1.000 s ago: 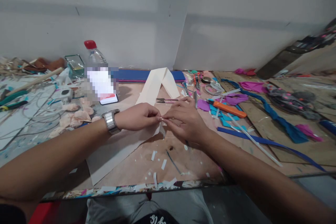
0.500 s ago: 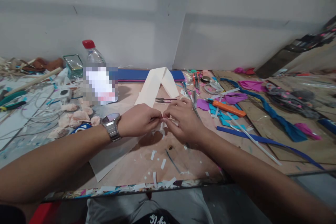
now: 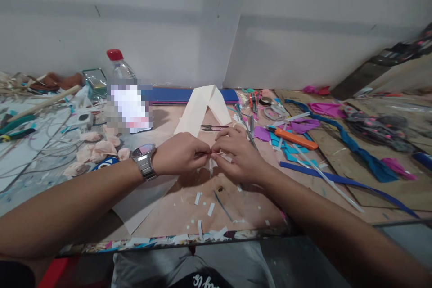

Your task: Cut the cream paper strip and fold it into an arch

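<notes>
My left hand (image 3: 184, 153), with a metal watch (image 3: 145, 161) at its wrist, is closed in a pinch. Its fingertips meet those of my right hand (image 3: 236, 154), also pinched. What lies between them is too small to make out; a thin pale piece shows just below. A folded cream paper strip (image 3: 194, 110) stands behind my left hand and stretches under that arm. Small thread snips (image 3: 214, 128) lie on the table beyond my fingers.
A red-capped bottle (image 3: 123, 69) and a blurred phone (image 3: 131, 108) stand at the back left, near pale crumpled pieces (image 3: 101, 150). To the right are an orange cutter (image 3: 295, 138), blue ribbon (image 3: 351, 182) and brown cardboard (image 3: 364, 189). White scraps dot the front.
The whole view has shifted very slightly. Both hands keep nearly the same pinched pose, fingertips together.
</notes>
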`<state>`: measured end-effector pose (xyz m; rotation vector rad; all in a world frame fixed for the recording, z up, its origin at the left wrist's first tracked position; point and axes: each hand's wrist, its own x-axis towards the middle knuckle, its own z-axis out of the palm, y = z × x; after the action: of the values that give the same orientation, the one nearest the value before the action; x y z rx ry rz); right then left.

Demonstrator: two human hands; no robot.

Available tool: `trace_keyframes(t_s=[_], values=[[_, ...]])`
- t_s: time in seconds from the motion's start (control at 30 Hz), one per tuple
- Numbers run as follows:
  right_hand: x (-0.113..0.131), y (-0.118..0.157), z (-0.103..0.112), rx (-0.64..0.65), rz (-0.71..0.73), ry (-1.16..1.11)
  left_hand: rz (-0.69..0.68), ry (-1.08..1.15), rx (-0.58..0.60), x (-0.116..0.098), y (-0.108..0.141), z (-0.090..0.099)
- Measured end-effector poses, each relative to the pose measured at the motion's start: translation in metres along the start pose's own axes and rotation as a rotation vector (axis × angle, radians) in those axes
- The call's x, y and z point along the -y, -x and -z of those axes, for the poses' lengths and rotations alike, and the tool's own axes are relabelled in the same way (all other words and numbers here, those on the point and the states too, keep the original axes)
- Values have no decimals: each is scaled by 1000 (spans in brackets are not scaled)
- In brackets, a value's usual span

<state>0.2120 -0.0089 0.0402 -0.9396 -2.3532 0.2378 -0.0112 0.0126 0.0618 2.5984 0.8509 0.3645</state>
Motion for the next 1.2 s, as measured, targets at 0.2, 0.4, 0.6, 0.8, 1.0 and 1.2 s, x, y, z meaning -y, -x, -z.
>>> trace_keyframes(t_s=[0.2, 0.4, 0.6, 0.8, 1.0, 1.2], values=[[-6, -1, 6, 46, -11, 38, 67, 194, 78, 7, -2, 6], [-6, -2, 5, 21, 30, 65, 88, 205, 125, 10, -2, 9], [-4, -2, 4, 20, 13, 42, 64, 259, 118, 8, -1, 8], [-4, 0, 1, 13, 20, 21, 92, 246, 142, 7, 0, 8], [-3, -2, 3, -12, 42, 28, 85, 343, 139, 8, -1, 11], [-3, -2, 4, -17, 48, 15, 88, 307, 65, 8, 0, 7]])
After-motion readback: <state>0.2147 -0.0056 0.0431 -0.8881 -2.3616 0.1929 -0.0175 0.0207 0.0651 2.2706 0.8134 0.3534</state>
